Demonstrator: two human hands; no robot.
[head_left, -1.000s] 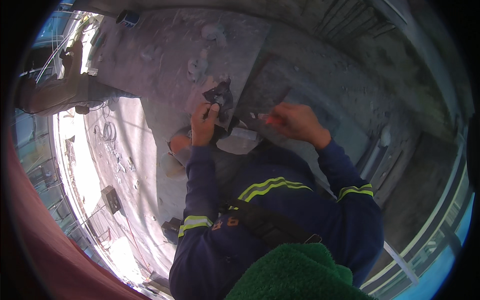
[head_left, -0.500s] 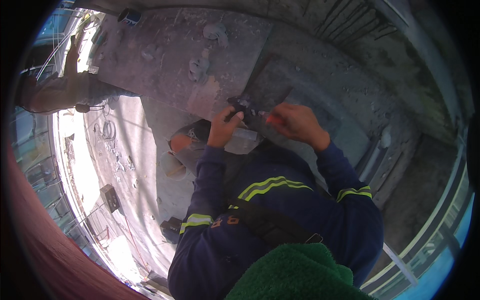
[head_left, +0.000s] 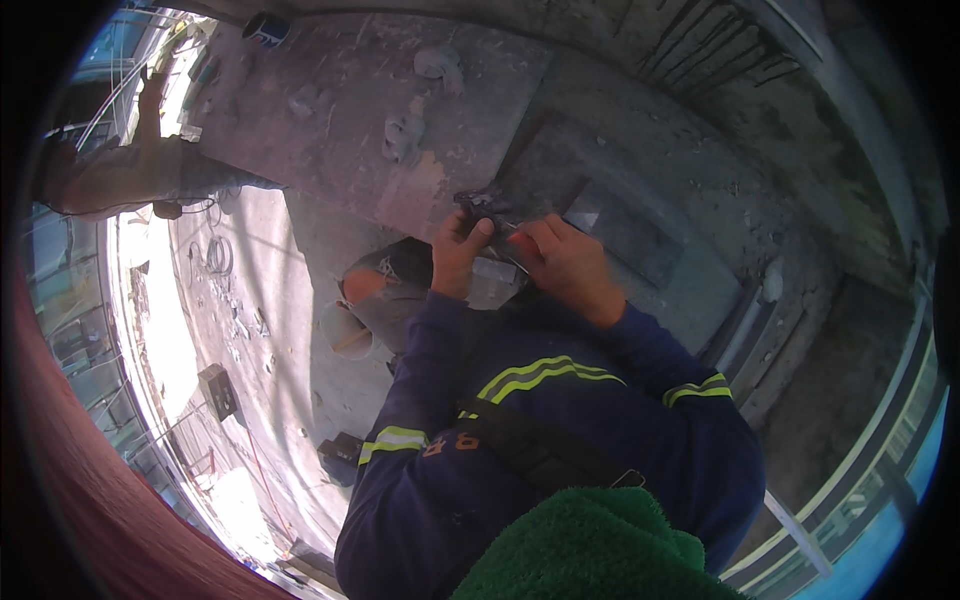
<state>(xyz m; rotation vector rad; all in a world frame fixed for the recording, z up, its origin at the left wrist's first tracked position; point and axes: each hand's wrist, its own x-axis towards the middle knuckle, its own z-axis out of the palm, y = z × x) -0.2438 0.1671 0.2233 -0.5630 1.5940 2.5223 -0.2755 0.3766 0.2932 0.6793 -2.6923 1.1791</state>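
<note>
My left hand is closed around a small dark object with pale patches, its thumb pressing on the near side. The exact kind of that object is too dim to tell. Close on its right, my right hand grips a tool with a red handle. A thin shaft seems to point from the handle toward the dark object, but whether the two touch is unclear. Both hands are held in front of my body, over the near edge of a large dusty board.
Grey clumps lie on the dusty board; a dark cup-like container stands at its far left. A pale bucket is beside my leg. Leftward are coiled cable, a dark box and another person.
My right hand has moved left and slightly nearer my body, bringing the red-handled tool closer to the left hand. My left hand has shifted slightly right and still holds the dark object.
</note>
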